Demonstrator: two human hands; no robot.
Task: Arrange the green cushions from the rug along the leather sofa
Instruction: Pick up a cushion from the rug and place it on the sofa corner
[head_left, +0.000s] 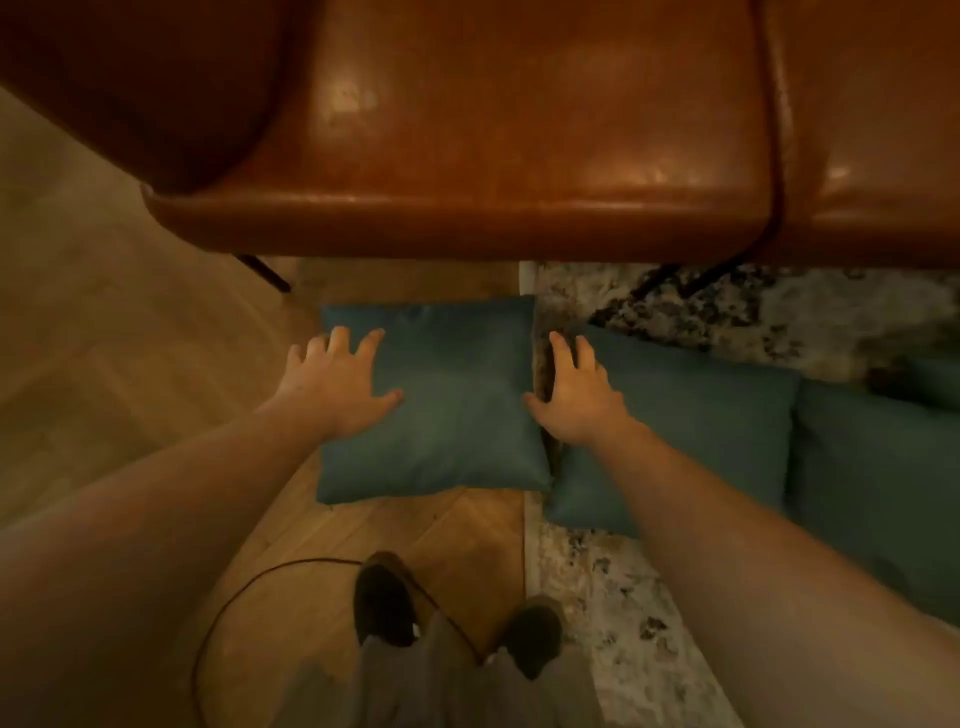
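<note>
Flanking the nearest cushion (447, 410) with left hand (332, 382) and right hand (576, 400) spread wide, we should squeeze both edges evenly before lifting.

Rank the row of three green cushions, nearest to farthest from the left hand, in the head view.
1. Left cushion: on the wood floor; the left hand touches its left edge.
2. Middle cushion: on the rug, beside the right hand.
3. Right cushion: on the rug, at the picture's right edge.
</note>
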